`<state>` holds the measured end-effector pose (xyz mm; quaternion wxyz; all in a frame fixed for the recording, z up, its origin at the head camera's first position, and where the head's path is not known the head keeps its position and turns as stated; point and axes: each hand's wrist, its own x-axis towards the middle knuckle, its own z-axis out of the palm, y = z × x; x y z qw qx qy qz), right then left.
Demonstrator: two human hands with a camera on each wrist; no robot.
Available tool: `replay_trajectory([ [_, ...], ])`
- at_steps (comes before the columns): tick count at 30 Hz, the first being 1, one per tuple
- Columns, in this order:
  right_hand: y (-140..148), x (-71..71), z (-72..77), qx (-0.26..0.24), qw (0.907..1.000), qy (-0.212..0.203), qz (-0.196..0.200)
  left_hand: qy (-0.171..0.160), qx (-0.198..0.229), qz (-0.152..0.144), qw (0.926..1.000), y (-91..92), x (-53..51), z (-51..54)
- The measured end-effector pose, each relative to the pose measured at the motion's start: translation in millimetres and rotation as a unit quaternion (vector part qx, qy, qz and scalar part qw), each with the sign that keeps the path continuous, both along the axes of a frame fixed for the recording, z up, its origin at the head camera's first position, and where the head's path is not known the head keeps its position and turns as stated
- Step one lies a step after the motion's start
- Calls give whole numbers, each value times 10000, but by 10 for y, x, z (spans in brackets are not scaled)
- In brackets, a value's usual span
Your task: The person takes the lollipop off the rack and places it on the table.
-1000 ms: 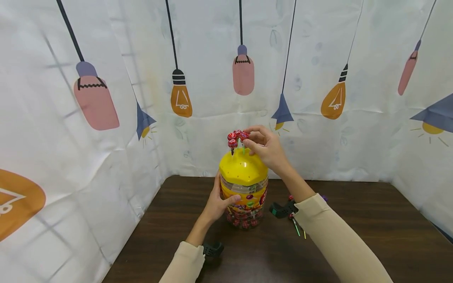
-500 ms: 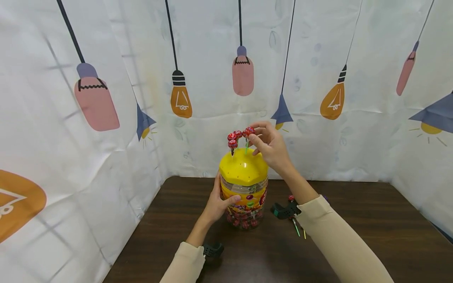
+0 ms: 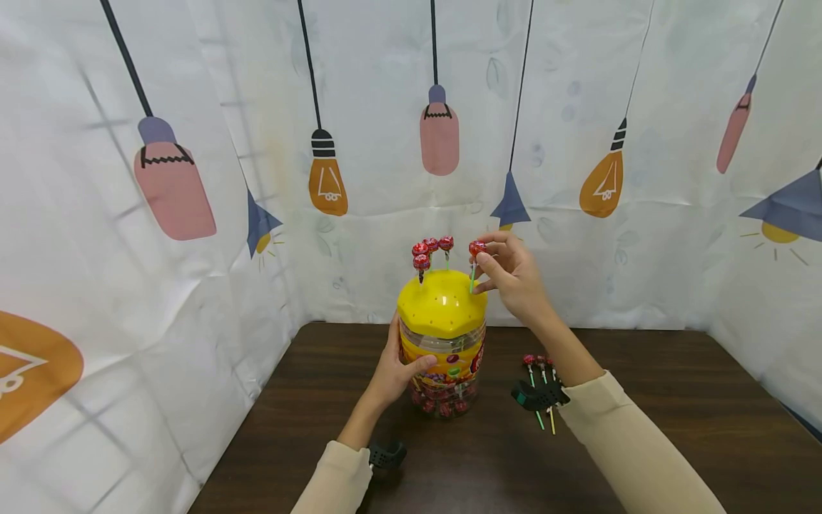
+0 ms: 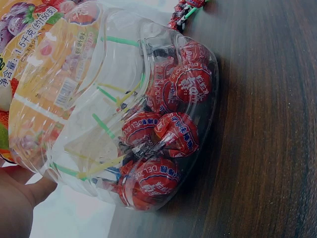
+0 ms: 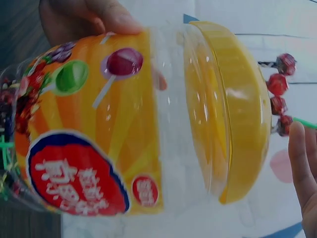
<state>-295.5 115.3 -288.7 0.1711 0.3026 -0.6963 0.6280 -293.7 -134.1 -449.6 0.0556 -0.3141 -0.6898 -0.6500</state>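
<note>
A clear plastic candy jar (image 3: 443, 364) with a yellow lid (image 3: 442, 307) stands upright on the dark table, wrapped red lollipops inside its bottom. My left hand (image 3: 396, 368) grips the jar's left side, thumb across the front label. Several red lollipops (image 3: 420, 262) stand with their sticks in the lid's small holes, toward the back left. Over the lid's right edge, my right hand (image 3: 510, 275) pinches another red lollipop (image 3: 477, 248) upright, its green stick pointing down. Whether the stick's tip touches the lid cannot be told. The right wrist view cuts off most of the right hand (image 5: 302, 163).
Several loose lollipops (image 3: 529, 360) lie on the brown table (image 3: 642, 400) right of the jar, partly covered by the right wrist's black band (image 3: 539, 394). A white curtain (image 3: 385, 264) printed with lamps hangs behind and beside the table.
My right hand has moved right, carrying its lollipop away from those standing in the lid. A standing lollipop behind it now shows fully. The left hand and jar stay put.
</note>
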Motion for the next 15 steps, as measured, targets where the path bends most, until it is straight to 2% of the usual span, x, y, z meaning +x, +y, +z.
replay_trajectory([
  [8, 260, 57, -115, -9, 9998, -123, -164, 64, 2, -26, 10000, -3, -1, 0],
  [15, 532, 138, -309, 112, 9987, -434, -231, 21, 25, -51, 10000, -1, 5, 5],
])
